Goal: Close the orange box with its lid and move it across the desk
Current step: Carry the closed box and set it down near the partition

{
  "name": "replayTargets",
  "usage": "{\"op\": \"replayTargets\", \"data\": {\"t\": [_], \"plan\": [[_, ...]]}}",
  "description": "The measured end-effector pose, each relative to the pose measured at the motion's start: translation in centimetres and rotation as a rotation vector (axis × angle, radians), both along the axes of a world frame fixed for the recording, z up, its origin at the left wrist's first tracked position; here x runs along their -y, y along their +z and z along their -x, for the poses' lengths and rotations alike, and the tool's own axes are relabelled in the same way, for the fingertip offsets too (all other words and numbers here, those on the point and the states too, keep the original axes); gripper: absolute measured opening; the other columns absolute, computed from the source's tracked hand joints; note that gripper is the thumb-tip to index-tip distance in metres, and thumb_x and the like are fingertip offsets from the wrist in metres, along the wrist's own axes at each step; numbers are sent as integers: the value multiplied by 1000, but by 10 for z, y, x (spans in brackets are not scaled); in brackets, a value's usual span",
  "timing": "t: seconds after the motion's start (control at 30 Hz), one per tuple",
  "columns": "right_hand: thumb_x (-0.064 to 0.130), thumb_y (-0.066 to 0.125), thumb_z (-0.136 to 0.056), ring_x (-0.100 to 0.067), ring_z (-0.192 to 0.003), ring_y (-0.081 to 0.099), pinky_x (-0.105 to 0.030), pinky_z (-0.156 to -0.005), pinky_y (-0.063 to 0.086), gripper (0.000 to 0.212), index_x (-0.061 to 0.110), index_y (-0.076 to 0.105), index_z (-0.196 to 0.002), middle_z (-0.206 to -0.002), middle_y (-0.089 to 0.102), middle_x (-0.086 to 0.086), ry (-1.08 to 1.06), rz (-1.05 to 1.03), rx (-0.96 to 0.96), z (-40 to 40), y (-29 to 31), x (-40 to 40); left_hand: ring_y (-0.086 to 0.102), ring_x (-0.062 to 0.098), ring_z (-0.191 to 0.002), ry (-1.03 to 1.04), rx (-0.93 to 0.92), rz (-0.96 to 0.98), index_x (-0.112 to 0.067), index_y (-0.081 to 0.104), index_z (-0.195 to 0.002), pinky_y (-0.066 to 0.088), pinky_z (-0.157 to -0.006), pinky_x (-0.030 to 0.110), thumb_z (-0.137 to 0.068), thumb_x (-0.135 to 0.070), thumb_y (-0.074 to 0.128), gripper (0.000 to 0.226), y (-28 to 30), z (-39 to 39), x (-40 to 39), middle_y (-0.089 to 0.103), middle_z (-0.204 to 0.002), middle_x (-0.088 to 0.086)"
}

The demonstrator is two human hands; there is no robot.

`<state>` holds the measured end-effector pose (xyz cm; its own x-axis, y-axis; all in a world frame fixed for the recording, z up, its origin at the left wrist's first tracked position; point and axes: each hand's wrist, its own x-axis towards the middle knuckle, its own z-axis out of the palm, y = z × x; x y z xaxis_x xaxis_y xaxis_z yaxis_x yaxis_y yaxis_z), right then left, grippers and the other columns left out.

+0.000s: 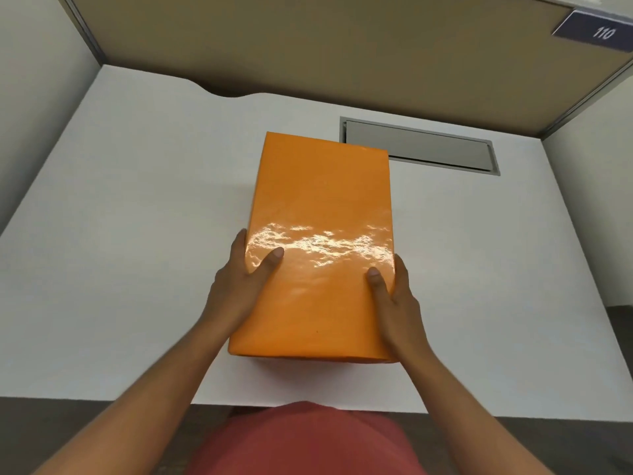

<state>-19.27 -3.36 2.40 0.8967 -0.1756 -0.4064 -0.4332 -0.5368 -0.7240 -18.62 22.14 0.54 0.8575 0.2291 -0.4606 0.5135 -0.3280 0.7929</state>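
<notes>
At the bottom of the frame, nearest the lens, is the person's red shirt (305, 440), and both bare forearms reach up from it toward the middle of the picture. The left hand (239, 275) clasps the left side of the orange box (318, 241), thumb laid flat on top and fingers wrapped down the side; the right hand (394, 289) mirrors it on the right side. Both hands are closed firmly on the box, near its closer end, which looks like a hold meant to steady and carry it rather than to press anything down.

The glossy lid (322, 186) already covers the box fully, its edges flush all round as far as I can see, so closing appears done and the move is what remains. The box sits at centre frame on the white desk (120, 234), though whether it rests there or is just lifted I cannot tell. Its far right corner overlaps the grey cable hatch (445, 149) at upper right. A numbered plate (599, 32) hangs in the top right corner.
</notes>
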Motion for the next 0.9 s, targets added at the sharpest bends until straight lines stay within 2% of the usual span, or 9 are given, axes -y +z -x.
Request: {"op": "replayTargets", "data": {"t": [0.1,0.2,0.3,0.43,0.53,0.63,0.9], "plan": [[76,42,-87,-31,-125,63,-46,-101,49,84,41,18,-160,-149,58,1,-10,-45,10,-1,-3,2,67,29,-118,27,9,1,-44,29,-158,53,-88,40,-73,-87,60,101,4,-1,3,63,-143,-6],[68,52,-95,-30,-124,63,-43,-99,49,77,40,21,-160,-144,59,5,-6,-84,14,-2,-6,5,67,28,-122,63,-58,14,-45,34,-155,56,-100,48,-61,-93,67,111,5,-1,3,62,-147,-6],[61,52,-98,-27,-121,63,-39,-94,48,71,40,22,-158,-132,57,13,-9,-113,32,-1,-7,7,72,17,-109,67,-56,42,-49,53,-138,59,-97,50,-58,-88,76,91,10,1,5,72,-126,-16],[67,60,-91,-24,-121,63,-48,-103,52,78,42,25,-156,-144,59,8,-16,-157,41,-2,-10,8,76,16,-101,70,-61,82,-47,65,-124,62,-93,50,-54,-84,81,80,14,1,9,76,-117,-15],[68,72,-81,-16,-113,62,-39,-94,51,88,42,30,-153,-137,60,13,-18,-208,40,-3,-12,10,77,18,-101,86,-49,83,-51,67,-113,61,-94,50,-55,-81,83,67,12,2,11,77,-116,-15],[65,79,-76,-14,-105,60,-33,-88,46,90,37,37,-150,-126,58,16,-19,-230,15,-4,-13,12,76,19,-101,87,-37,74,-50,67,-111,61,-94,51,-62,-77,83,58,12,3,12,77,-116,-14],[70,82,-68,-19,-111,69,-45,-97,57,87,35,51,-140,-129,69,9,-32,-250,-55,-7,-21,15,76,19,-100,84,-24,80,-48,66,-112,62,-90,50,-69,-71,82,51,10,1,13,76,-114,-15]]}}
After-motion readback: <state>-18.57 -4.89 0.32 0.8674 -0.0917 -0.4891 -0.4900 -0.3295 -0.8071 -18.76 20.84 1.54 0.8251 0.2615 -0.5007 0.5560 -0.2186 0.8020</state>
